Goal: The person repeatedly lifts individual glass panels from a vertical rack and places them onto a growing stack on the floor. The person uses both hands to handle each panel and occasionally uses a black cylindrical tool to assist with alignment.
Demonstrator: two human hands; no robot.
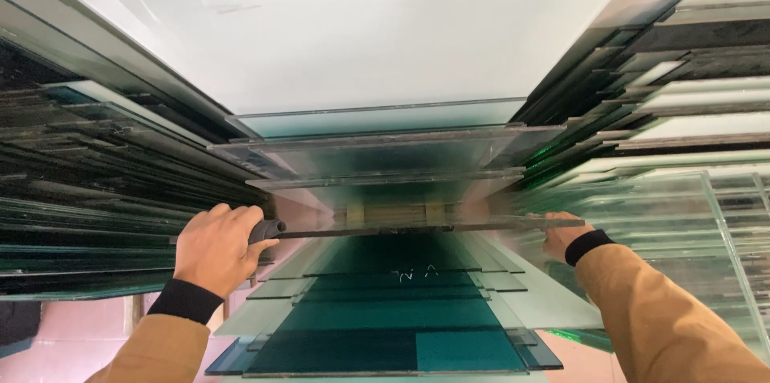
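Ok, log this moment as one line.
left hand: grips dark handle | right hand: on glass sheet edge | around: stacked glass panes

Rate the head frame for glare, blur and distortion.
Head view: the big white pane is brightly lit, nearly washed out; the stacked glass sheets look smeared; the straight edges of the side racks fan outward, a wide-angle effect; the left hand and right hand are fairly sharp.
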